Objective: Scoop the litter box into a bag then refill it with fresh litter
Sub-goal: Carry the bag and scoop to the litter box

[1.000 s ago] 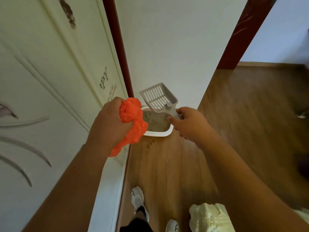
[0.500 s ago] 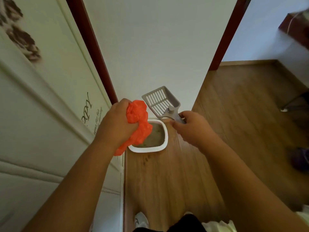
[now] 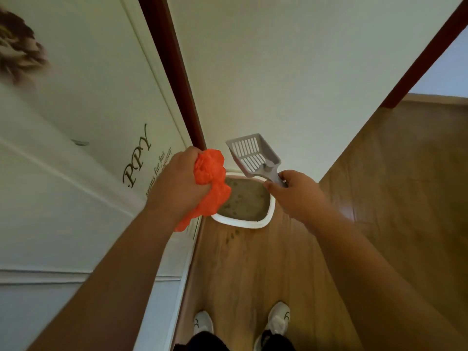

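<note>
Both feet have come into view below the hands since the earlier frame, set side by side on the floor, and the box is now seen closer, just beyond the hands. The bag, orange and crumpled, is clenched in the left hand, with a loose end trailing below the fist. The scoop is gripped by its handle in the right hand, its grey slotted head raised and tilted up above the far edge of the box. The box, white-rimmed and rounded, is seen on the floor between and beyond the two hands, filled with grey litter marked by darker spots. A few dark specks are seen on the floor just short of the box.

To the left of the left hand a pale door is seen, bearing dark script: the letters "PPY" can be read large, and beneath them smaller words, of which "seems far but" can be made out; the rest is cut off by the hand. A brown blurred motif is printed near the door's upper left. A dark red frame runs up beyond the left hand, and a white wall stands behind the box. The floor is of warm brown wood planks, widening to the right of the right hand.
</note>
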